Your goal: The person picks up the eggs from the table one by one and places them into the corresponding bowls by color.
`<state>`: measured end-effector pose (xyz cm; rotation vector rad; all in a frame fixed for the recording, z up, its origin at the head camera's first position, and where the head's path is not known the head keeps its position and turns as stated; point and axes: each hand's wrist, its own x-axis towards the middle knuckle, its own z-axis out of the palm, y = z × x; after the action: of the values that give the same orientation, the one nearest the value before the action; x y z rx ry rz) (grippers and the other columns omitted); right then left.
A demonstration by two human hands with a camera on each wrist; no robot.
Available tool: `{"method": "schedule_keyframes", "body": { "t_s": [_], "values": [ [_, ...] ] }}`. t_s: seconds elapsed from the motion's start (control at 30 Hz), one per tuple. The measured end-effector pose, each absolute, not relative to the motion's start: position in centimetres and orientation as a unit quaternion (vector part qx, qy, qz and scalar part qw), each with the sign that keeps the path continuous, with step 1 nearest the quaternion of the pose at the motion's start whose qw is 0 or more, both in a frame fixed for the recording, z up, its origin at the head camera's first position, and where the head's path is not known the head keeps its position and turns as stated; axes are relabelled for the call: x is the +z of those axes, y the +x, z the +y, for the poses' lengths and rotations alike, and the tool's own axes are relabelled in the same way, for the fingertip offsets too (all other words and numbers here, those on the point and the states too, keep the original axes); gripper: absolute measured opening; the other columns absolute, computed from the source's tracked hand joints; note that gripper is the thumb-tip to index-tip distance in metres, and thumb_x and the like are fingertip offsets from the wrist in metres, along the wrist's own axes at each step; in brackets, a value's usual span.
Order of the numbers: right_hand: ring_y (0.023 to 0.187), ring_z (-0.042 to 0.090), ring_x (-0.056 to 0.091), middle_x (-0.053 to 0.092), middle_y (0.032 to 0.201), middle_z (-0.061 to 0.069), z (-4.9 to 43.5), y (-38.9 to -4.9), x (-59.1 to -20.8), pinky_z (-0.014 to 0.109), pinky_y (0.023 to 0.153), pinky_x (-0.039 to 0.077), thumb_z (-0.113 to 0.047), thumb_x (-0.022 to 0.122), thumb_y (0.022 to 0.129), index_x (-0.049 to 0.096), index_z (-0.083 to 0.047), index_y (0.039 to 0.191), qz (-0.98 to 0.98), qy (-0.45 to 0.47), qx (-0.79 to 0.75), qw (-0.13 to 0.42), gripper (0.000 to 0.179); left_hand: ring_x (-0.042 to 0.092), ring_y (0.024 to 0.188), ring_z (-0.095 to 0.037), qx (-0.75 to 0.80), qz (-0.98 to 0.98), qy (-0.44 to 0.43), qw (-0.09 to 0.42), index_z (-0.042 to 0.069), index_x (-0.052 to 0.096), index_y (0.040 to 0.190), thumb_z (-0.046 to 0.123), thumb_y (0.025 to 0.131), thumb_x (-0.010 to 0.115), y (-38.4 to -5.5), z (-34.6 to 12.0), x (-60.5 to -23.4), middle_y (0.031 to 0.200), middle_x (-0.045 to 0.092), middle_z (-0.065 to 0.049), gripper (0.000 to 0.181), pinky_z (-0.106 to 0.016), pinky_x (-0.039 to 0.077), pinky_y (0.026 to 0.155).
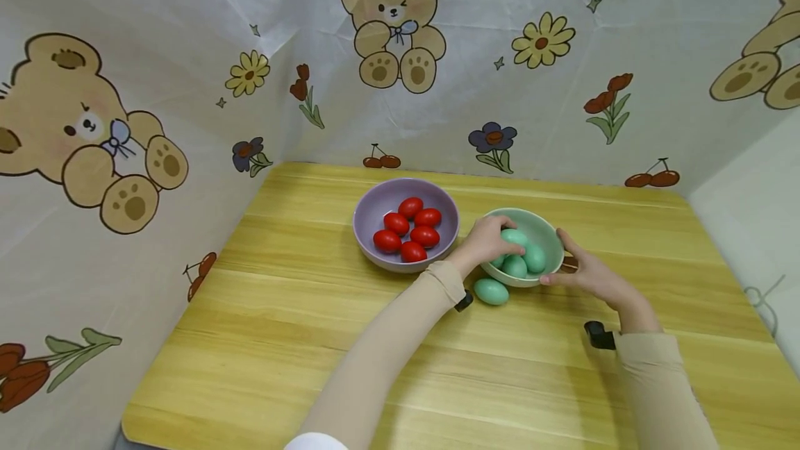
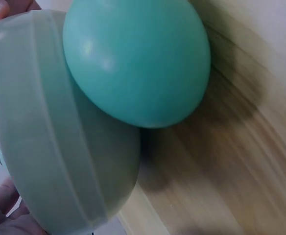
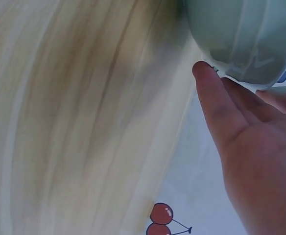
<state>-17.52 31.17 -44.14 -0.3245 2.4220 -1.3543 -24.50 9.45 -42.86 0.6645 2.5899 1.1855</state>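
Observation:
A pale green bowl (image 1: 550, 233) holds several mint-green eggs (image 1: 515, 267). Reaching over its left rim, my left hand (image 1: 487, 240) pinches one green egg (image 1: 514, 235) between thumb and fingers, inside the bowl. My right hand (image 1: 594, 279) grips the bowl's right side, thumb near the front rim and fingers farther back. In the right wrist view, fingertips (image 3: 204, 73) meet the bowl's wall (image 3: 241, 39). Another green egg (image 1: 491, 292) lies on the table against the bowl's front left, large in the left wrist view.
A purple bowl (image 1: 364, 224) with several red eggs (image 1: 425, 236) stands just left of the green bowl, behind my left forearm. Both sit on a wood-grain table (image 1: 275, 311). A bear-printed cloth (image 1: 437, 117) rises behind the table and along its left side.

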Motion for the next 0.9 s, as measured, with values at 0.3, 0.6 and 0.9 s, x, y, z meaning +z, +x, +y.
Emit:
{"method": "schedule_keyframes", "body": {
  "t_s": [0.3,0.6,0.9],
  "values": [
    [0.128,0.053,0.018,-0.007,0.150,0.025,30.91,-17.53,-43.32,0.061,0.096,0.030,-0.019,0.069,0.085,-0.015,-0.009,0.146,0.848,-0.108,-0.486,0.180,0.104,0.053,0.099,-0.008,0.365,0.894,0.233,0.112,0.009,0.063,0.116,0.027,0.076,0.078,-24.90,9.93,-43.01,0.111,0.061,0.002,0.047,-0.012,0.041,0.079],
    [0.130,0.050,0.014,-0.005,0.149,0.027,30.53,-17.87,-43.80,0.063,0.098,0.025,-0.020,0.073,0.081,-0.016,-0.006,0.145,0.854,-0.107,-0.480,0.170,0.110,0.053,0.095,-0.005,0.332,0.904,0.248,0.101,0.012,0.063,0.115,0.025,0.076,0.078,-24.37,10.30,-42.96,0.109,0.062,0.005,0.044,-0.010,0.040,0.076],
    [0.132,0.048,0.012,-0.005,0.150,0.026,30.54,-17.95,-44.00,0.063,0.100,0.023,-0.019,0.074,0.081,-0.017,-0.010,0.145,0.850,-0.103,-0.488,0.171,0.111,0.052,0.096,-0.005,0.323,0.909,0.245,0.099,0.012,0.062,0.115,0.026,0.076,0.077,-24.29,10.43,-42.99,0.110,0.061,0.005,0.044,-0.011,0.040,0.076]
  ]
}}
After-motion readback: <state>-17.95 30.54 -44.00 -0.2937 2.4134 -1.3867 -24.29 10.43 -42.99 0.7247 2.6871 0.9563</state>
